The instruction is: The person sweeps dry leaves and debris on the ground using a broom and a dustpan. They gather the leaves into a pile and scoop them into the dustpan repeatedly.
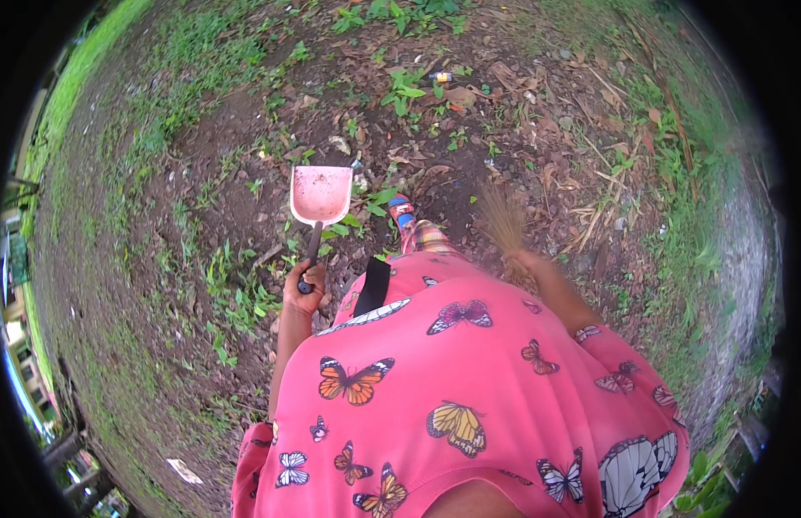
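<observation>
My left hand (304,285) is closed around the dark handle of a pink dustpan (321,193). The pan points away from me, and specks of dirt cling to its inner face. On the other side, my right hand (529,264) grips a broom of thin tan bristles (502,217) partway along its bundle. Its bristles fan out over the leaf litter; whether their tips touch the ground I cannot tell. Between the two tools, one of my feet in a red and blue sandal (402,210) stands on the soil.
Dry leaves (462,97) and low green weeds (402,92) cover much of the dark soil. A small yellow and white wrapper (442,77) lies ahead. Dry stalks (591,226) are scattered to the right. A pale scrap (184,471) rests at the lower left.
</observation>
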{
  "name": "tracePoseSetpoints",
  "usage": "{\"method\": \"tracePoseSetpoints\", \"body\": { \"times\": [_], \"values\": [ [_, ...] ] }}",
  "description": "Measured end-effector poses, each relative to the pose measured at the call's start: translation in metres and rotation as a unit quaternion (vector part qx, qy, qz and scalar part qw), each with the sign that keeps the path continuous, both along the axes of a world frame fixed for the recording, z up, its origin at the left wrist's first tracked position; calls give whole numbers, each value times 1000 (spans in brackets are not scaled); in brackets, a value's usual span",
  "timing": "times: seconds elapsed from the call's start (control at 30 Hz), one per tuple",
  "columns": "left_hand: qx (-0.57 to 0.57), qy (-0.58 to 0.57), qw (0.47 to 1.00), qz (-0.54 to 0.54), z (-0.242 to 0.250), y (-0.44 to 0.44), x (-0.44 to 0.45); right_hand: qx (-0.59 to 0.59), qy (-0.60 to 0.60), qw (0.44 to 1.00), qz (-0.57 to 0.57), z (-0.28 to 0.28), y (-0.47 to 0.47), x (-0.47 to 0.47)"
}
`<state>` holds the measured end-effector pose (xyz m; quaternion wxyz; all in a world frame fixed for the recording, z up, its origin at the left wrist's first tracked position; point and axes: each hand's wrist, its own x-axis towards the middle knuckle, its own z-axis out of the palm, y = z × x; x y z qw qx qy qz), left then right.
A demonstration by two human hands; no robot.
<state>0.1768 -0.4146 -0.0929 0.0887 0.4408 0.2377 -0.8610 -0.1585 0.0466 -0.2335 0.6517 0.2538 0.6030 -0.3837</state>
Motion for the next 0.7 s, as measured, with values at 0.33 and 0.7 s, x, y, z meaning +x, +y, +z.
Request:
{"method": "tracePoseSetpoints", "body": {
  "times": [0.33,0.7],
  "values": [
    [-46,-67,996,-27,-32,-109,-99,-41,-53,997,-49,-78,-62,-33],
    [-71,-93,991,-63,-78,-245,-199,-61,-45,993,-94,-19,-190,-84]
  ]
}}
